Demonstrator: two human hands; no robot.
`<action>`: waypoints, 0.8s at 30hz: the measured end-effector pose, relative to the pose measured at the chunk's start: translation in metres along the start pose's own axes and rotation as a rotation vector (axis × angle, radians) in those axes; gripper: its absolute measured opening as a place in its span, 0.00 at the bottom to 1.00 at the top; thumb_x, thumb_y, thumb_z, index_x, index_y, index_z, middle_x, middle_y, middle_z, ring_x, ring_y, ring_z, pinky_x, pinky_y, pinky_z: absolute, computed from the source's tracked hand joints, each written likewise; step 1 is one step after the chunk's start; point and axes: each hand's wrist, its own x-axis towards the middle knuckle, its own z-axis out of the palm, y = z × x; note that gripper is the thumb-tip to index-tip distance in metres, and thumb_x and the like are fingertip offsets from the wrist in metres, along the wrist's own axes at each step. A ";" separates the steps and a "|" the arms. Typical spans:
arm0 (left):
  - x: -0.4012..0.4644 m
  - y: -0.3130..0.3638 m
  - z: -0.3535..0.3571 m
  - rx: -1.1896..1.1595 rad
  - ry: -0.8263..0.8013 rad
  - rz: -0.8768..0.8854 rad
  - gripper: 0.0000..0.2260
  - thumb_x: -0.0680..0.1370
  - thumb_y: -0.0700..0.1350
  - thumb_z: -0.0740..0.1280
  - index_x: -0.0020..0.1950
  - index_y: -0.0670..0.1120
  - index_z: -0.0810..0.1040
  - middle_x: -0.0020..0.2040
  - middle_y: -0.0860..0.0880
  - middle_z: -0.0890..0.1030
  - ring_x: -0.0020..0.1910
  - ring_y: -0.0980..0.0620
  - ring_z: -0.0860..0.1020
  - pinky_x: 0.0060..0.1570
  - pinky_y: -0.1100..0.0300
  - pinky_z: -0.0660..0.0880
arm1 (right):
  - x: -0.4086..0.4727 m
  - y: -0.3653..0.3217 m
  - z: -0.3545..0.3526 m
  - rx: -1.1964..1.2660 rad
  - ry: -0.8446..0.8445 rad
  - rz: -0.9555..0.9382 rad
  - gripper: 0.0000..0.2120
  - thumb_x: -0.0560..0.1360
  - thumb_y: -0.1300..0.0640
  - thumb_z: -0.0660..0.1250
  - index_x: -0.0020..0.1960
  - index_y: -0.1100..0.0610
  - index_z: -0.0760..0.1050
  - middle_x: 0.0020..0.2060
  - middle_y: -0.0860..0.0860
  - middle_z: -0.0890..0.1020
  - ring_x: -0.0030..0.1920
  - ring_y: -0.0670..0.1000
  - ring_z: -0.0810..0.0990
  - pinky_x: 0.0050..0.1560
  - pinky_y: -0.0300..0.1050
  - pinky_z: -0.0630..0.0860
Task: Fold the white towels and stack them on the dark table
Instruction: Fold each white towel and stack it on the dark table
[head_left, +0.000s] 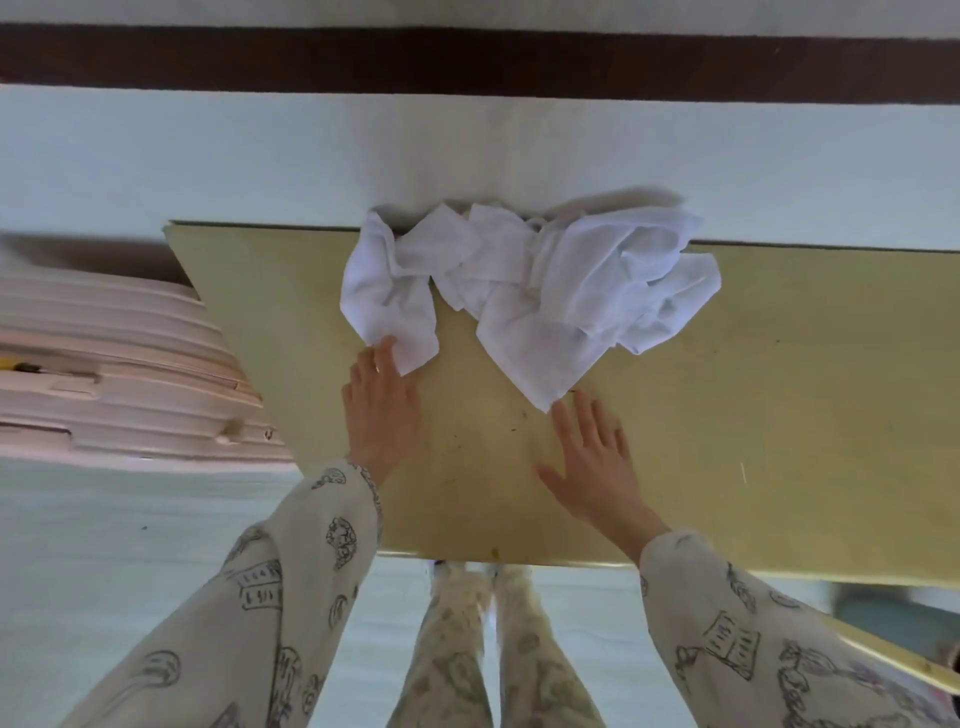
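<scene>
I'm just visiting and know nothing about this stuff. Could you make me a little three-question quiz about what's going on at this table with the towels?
1. True or false: the white towels already lie neatly folded in a stack.
2. Which of the hands touches a towel corner? A) left hand B) right hand C) neither
3. Fill in: the towels lie crumpled along the table's ____ edge, away from the person.

Key
1. False: they lie in a rumpled heap.
2. A: the left hand's fingertips lie on the corner of the left towel; the right hand lies flat, fingers spread, just short of the other towel's tip.
3. Far.
</scene>
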 end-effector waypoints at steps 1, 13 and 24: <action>0.005 -0.001 0.003 0.036 0.007 -0.001 0.20 0.74 0.36 0.61 0.65 0.40 0.65 0.57 0.40 0.71 0.53 0.40 0.70 0.49 0.48 0.68 | 0.001 0.001 -0.001 -0.002 -0.003 -0.002 0.37 0.77 0.41 0.56 0.76 0.51 0.40 0.76 0.55 0.41 0.76 0.57 0.40 0.74 0.54 0.44; 0.011 0.018 -0.123 -0.363 -0.109 0.190 0.08 0.77 0.37 0.61 0.53 0.43 0.78 0.47 0.50 0.78 0.46 0.53 0.75 0.44 0.66 0.68 | -0.003 -0.077 -0.085 0.552 0.113 -0.108 0.32 0.77 0.47 0.62 0.75 0.52 0.52 0.74 0.50 0.59 0.72 0.52 0.61 0.68 0.48 0.61; -0.028 0.025 -0.238 -0.563 -0.394 0.515 0.17 0.79 0.35 0.58 0.45 0.57 0.75 0.51 0.41 0.78 0.51 0.42 0.74 0.47 0.62 0.67 | -0.040 -0.127 -0.123 0.422 0.183 -0.283 0.11 0.77 0.54 0.62 0.54 0.58 0.76 0.52 0.51 0.79 0.57 0.50 0.74 0.58 0.43 0.67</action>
